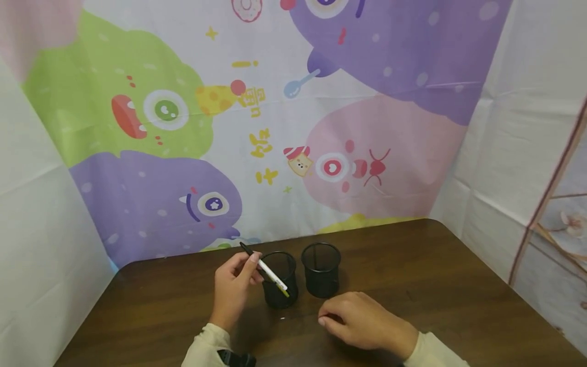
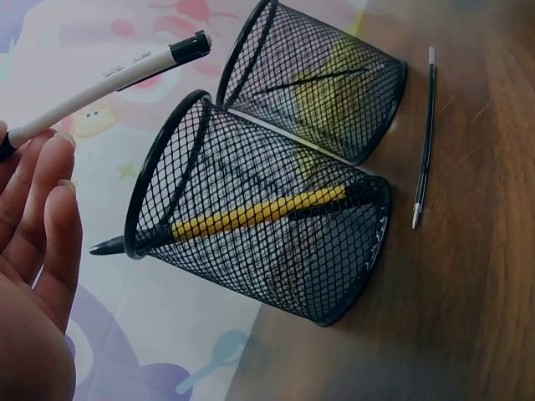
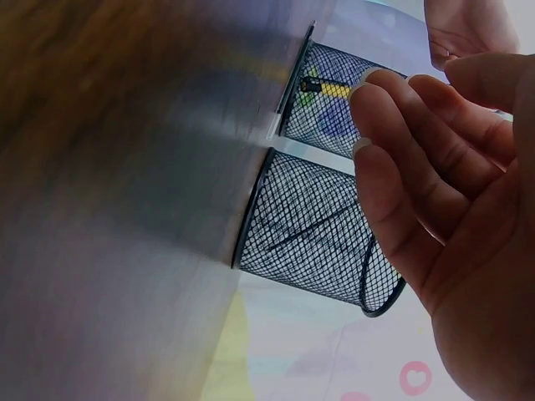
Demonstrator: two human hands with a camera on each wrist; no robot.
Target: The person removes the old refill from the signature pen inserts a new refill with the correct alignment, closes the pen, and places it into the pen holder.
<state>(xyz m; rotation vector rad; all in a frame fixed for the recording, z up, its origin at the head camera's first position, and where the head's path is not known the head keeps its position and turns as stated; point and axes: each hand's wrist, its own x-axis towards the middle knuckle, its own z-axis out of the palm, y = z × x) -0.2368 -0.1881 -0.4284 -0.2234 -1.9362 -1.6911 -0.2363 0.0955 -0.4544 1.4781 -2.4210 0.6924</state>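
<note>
My left hand (image 1: 234,285) pinches a white pen (image 1: 272,275) with black ends between thumb and fingers. The pen slants over the left black mesh pen cup (image 1: 281,300). In the left wrist view, a yellow and black pen (image 2: 259,212) leans inside that cup, its dark end sticking out past the rim. The right mesh pen cup (image 1: 322,283) stands beside it; a thin dark line shows through its mesh. My right hand (image 1: 367,321) rests near the table in front of the right cup, fingers loosely curled and holding nothing. In the right wrist view those fingers (image 3: 418,159) partly cover both cups.
A thin dark pen refill (image 2: 426,138) lies on the brown wooden table (image 1: 440,285) near the cups. A cloth with cartoon monsters (image 1: 257,117) hangs behind the table, and pale cloth walls (image 1: 486,153) stand at both sides.
</note>
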